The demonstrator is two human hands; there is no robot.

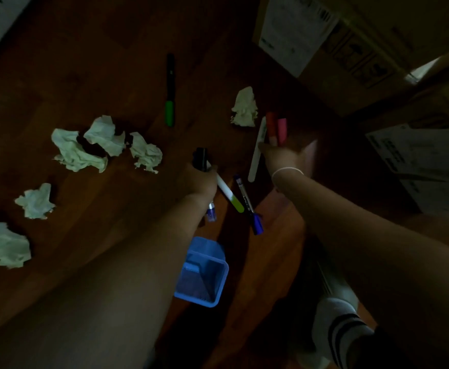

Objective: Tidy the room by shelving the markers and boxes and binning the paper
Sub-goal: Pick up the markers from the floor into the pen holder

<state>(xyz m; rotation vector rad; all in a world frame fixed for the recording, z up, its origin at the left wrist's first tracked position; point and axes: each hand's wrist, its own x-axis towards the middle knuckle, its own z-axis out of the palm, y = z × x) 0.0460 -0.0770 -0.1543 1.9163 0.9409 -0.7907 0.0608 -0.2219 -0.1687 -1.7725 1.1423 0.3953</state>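
No legible text; labels on cardboard boxes (311, 30) too blurred to read.

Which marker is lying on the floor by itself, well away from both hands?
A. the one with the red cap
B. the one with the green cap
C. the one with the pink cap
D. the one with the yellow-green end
B: the green-capped marker lies alone on the wooden floor, while the left hand and the right hand each grip other markers.

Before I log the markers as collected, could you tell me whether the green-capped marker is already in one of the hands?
No, the green-capped marker lies alone on the floor, apart from the left hand and right hand, which grip other markers.
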